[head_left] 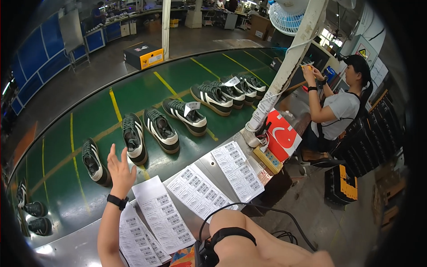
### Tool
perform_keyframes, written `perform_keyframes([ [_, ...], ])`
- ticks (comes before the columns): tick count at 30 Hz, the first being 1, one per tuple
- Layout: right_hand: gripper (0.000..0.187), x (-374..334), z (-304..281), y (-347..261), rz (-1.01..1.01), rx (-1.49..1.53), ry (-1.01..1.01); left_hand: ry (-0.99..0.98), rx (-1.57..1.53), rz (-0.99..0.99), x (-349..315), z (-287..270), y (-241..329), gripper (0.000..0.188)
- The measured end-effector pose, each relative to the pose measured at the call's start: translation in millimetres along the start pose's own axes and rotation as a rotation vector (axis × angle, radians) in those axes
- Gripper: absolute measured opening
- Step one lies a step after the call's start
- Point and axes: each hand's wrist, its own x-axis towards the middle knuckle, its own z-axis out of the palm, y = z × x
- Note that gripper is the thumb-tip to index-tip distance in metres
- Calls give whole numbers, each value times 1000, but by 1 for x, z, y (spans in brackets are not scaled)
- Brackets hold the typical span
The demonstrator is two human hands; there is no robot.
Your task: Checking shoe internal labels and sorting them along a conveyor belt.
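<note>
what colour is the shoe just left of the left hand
The shoe is dark green with some white; the head view shows it best.

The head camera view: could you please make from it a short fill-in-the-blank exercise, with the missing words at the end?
1. A ____ band circles the wrist of the person's left hand.
2. The dark shoes stand on a ____ conveyor belt.
3. The printed sheets lie to the ____ of the left forearm.
4. Near the power strip is a box with a white design on a ____ background.

Missing words: black; green; right; red.
</note>
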Motion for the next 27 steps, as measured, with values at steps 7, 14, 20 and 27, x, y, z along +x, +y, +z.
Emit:
perform_keyframes([
  [7, 9, -13, -139, 5, 507, -802, -296, -142, -91, -80, 21, 49, 9, 74],
  [14, 29, -85, -258, -20, 930, -1616, -784, -123, -174, -105, 27, 57, -14, 47],
  [20, 31, -56, -270, 5, 1203, -1396, -1026, -276, -232, 22, 54, 56, -40, 42],
  [27, 24, -27, -296, 118, 1022, -1309, -705, -269, -388, 44, 36, 15, -20, 46],
])
